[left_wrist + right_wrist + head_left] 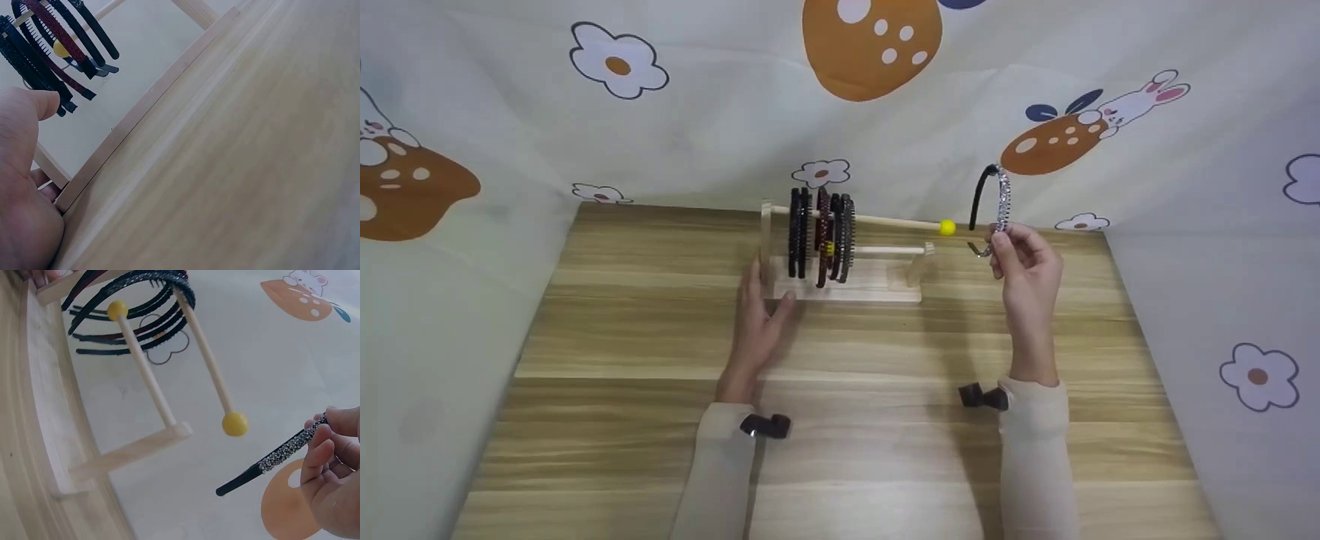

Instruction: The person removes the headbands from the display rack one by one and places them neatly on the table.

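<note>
In the head view a light wooden headband rack [855, 296] stands toward the back of the table. My left hand [755, 326] rests against its left end, fingers along the side post and thumb spread near the base's front edge. My right hand [1031, 266] pinches a black headband with silvery sparkling stones [1003, 196], held in the air right of the rack. Several dark headbands [796, 232] and a dark red headband [821, 270] hang on the rack's left half. In the right wrist view, fingers cover one end of the held headband [287, 449].
A yellow ball [948, 227] caps the rack's upper rod, which points right toward the held headband. A lower rod [889, 250] runs beneath it. The wood-grain table [840, 420] extends in front, and a printed cloth [720, 112] rises behind.
</note>
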The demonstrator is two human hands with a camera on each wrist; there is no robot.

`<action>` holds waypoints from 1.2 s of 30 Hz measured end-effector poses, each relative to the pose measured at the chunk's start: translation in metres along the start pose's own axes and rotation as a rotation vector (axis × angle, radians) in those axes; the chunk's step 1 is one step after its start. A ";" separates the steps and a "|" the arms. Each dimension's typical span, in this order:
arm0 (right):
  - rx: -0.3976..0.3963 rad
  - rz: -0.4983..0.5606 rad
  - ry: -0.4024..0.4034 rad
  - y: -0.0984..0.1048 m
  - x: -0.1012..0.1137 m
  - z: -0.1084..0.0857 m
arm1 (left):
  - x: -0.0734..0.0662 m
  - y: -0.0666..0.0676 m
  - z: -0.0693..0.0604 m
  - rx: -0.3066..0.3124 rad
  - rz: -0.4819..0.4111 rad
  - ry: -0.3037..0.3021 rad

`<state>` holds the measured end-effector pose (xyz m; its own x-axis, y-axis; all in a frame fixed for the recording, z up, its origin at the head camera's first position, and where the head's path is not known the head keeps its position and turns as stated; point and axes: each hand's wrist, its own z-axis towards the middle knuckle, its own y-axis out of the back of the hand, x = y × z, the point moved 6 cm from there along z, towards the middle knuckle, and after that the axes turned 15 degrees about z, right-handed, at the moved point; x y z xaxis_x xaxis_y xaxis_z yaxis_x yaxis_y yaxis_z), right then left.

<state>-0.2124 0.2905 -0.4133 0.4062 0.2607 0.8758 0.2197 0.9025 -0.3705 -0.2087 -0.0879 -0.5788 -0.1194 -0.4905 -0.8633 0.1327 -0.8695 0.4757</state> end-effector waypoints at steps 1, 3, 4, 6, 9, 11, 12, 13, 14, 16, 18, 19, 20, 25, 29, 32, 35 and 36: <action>0.007 -0.010 -0.001 0.002 -0.001 0.000 | 0.001 0.000 0.000 0.002 -0.003 0.007; 0.023 -0.024 -0.002 0.005 -0.004 0.000 | 0.001 0.000 0.000 0.007 -0.005 0.013; 0.030 -0.028 -0.001 0.008 -0.005 0.000 | 0.001 0.000 0.000 0.008 -0.003 0.012; 0.039 -0.023 0.000 0.012 -0.007 0.000 | 0.001 0.000 0.001 0.009 0.004 0.010; 0.043 -0.004 0.014 0.019 -0.010 -0.001 | 0.001 0.000 0.001 0.008 0.013 0.002; 0.044 0.000 0.021 0.024 -0.012 -0.001 | 0.001 0.000 0.001 0.009 0.018 0.001; 0.042 -0.005 0.023 0.026 -0.012 -0.001 | 0.002 0.000 0.001 0.008 0.017 0.001; 0.038 -0.010 0.022 0.027 -0.013 -0.001 | 0.002 0.000 0.001 0.008 0.016 -0.001; 0.032 -0.017 0.021 0.029 -0.014 -0.001 | 0.002 0.000 0.001 0.008 0.015 -0.004; 0.018 -0.037 0.013 0.033 -0.015 -0.001 | 0.002 0.000 0.001 0.007 0.014 -0.008; 0.001 -0.061 0.003 0.037 -0.017 -0.001 | 0.002 0.000 0.002 0.005 0.014 -0.014; -0.005 -0.071 -0.002 0.039 -0.018 -0.001 | 0.003 -0.001 0.002 0.003 0.012 -0.017; -0.012 -0.082 -0.007 0.041 -0.019 -0.002 | 0.003 -0.001 0.002 0.002 0.012 -0.019; -0.046 -0.157 -0.045 0.051 -0.025 -0.003 | 0.006 -0.002 0.004 -0.002 -0.004 -0.022; -0.054 -0.210 -0.058 0.058 -0.027 -0.003 | 0.004 -0.002 0.004 0.001 -0.012 -0.029; -0.050 -0.227 -0.062 0.063 -0.028 -0.004 | 0.005 -0.002 0.004 0.010 -0.008 -0.028; -0.035 -0.249 -0.073 0.067 -0.030 -0.004 | 0.006 -0.002 0.003 0.018 -0.006 -0.007; -0.027 -0.257 -0.078 0.069 -0.030 -0.005 | 0.006 -0.002 0.003 0.019 -0.004 0.000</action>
<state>-0.2055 0.3432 -0.4669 0.2651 0.0507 0.9629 0.3310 0.9331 -0.1403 -0.2122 -0.0892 -0.5847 -0.1200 -0.4870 -0.8651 0.1131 -0.8725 0.4754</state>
